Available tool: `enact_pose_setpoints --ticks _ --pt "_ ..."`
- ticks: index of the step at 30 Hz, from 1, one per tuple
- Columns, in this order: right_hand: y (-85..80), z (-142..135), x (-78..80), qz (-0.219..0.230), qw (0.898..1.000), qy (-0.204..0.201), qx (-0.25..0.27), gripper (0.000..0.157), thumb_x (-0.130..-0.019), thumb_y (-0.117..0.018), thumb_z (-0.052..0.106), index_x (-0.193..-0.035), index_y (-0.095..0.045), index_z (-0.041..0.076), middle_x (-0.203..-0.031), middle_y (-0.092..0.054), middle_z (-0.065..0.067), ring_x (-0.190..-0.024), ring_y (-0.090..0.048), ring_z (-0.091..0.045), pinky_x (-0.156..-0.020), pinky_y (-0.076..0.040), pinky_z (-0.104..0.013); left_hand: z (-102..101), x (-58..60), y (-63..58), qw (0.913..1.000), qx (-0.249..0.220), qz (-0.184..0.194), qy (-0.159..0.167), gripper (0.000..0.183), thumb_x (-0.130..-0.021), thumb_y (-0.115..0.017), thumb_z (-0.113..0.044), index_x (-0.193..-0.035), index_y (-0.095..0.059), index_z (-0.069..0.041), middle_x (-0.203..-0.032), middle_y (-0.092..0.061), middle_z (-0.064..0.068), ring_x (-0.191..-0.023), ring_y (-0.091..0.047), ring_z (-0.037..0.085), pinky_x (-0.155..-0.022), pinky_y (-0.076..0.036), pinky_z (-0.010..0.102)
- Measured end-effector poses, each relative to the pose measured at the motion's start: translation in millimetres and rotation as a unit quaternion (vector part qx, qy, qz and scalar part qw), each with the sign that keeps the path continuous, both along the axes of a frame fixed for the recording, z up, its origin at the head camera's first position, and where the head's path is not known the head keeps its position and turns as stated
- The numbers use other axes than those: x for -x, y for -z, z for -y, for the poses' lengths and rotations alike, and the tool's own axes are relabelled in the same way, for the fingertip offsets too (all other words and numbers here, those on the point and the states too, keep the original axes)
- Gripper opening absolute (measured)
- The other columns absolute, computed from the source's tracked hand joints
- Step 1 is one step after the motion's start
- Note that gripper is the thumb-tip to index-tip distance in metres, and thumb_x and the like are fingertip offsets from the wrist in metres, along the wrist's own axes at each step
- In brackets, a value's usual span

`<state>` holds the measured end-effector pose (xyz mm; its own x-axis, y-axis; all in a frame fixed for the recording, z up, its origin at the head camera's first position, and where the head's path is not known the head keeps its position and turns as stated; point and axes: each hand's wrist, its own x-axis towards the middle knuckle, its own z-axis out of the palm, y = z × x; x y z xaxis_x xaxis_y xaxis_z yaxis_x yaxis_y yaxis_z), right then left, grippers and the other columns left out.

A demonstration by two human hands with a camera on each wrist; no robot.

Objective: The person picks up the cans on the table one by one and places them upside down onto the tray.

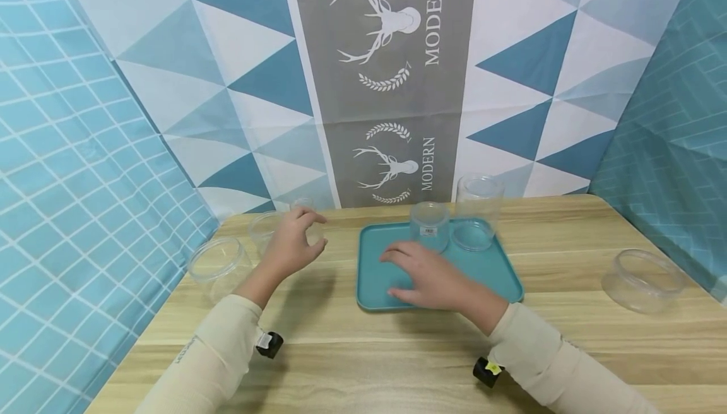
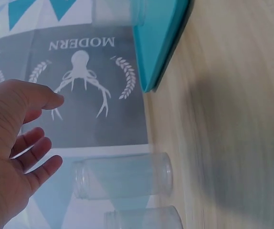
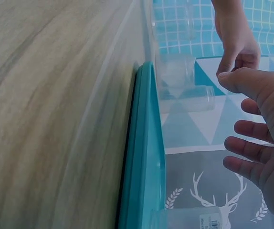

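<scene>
My left hand [image 1: 292, 243] is raised over the left part of the table, its fingers loosely bent with nothing between them. Behind it stand clear jars, among them a slim jar [image 2: 122, 176] and a wider jar [image 2: 144, 219]. Above the front of the teal tray [image 1: 383, 294] hovers my right hand [image 1: 428, 275], thumb and fingers apart and empty. Closest to it is a short clear jar [image 1: 430, 224] with a small white label, upright at the tray's back. Beside that, a taller clear jar [image 1: 479, 206] stands toward the tray's right corner.
A wide clear jar [image 1: 218, 269] stands near the table's left edge. Another wide clear container [image 1: 642, 281] sits at the far right. Patterned cloth [image 1: 392, 86] hangs behind the wooden table [image 1: 352, 363], with blue cloth on both sides.
</scene>
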<state>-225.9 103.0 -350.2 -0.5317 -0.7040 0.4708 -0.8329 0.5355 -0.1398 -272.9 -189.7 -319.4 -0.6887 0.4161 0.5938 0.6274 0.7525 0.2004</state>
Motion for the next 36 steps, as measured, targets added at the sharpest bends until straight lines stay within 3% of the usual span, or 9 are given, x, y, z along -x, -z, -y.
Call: enact_pose_setpoints --ticks 9,15,23,36 --pt "4.3 7.5 -1.9 0.029 0.999 0.003 -0.013 0.05 -0.083 -0.077 0.031 -0.125 -0.061 0.008 -0.123 -0.058 -0.005 -0.117 -0.054 -0.022 -0.099 -0.046 -0.037 11.5 6.4 0.0 0.9982 -0.026 0.024 -0.049 0.034 -0.076 -0.079 -0.005 -0.107 -0.068 0.0 -0.109 -0.059 0.018 -0.099 -0.056 0.035 -0.085 -0.049 0.049" --pt "6.1 12.7 -1.2 0.033 0.999 -0.001 -0.014 0.05 -0.083 -0.077 0.03 -0.125 -0.061 0.009 -0.123 -0.059 -0.004 -0.117 -0.054 -0.022 -0.099 -0.046 -0.038 16.8 12.7 1.7 0.996 -0.05 0.003 -0.073 0.034 -0.075 -0.079 -0.005 -0.106 -0.068 0.003 -0.104 -0.058 0.019 -0.099 -0.055 0.037 -0.086 -0.047 0.051" --pt "8.5 20.4 0.8 0.036 0.999 -0.017 -0.007 0.048 -0.083 -0.077 0.028 -0.124 -0.061 0.008 -0.121 -0.059 -0.004 -0.115 -0.055 -0.022 -0.099 -0.046 -0.037 21.8 24.7 0.6 0.9948 -0.049 -0.007 -0.089 0.037 -0.072 -0.081 -0.005 -0.107 -0.069 0.003 -0.102 -0.058 0.021 -0.098 -0.054 0.04 -0.086 -0.045 0.054" --pt "12.3 32.1 5.1 0.06 0.998 -0.016 -0.025 0.05 -0.086 -0.074 0.031 -0.128 -0.06 0.008 -0.127 -0.057 -0.005 -0.119 -0.053 -0.023 -0.1 -0.045 -0.037 22.5 39.7 -7.4 0.9872 -0.017 0.077 -0.139 0.05 -0.076 -0.079 -0.014 -0.121 -0.064 0.001 -0.121 -0.052 0.024 -0.112 -0.049 0.044 -0.094 -0.042 0.056"
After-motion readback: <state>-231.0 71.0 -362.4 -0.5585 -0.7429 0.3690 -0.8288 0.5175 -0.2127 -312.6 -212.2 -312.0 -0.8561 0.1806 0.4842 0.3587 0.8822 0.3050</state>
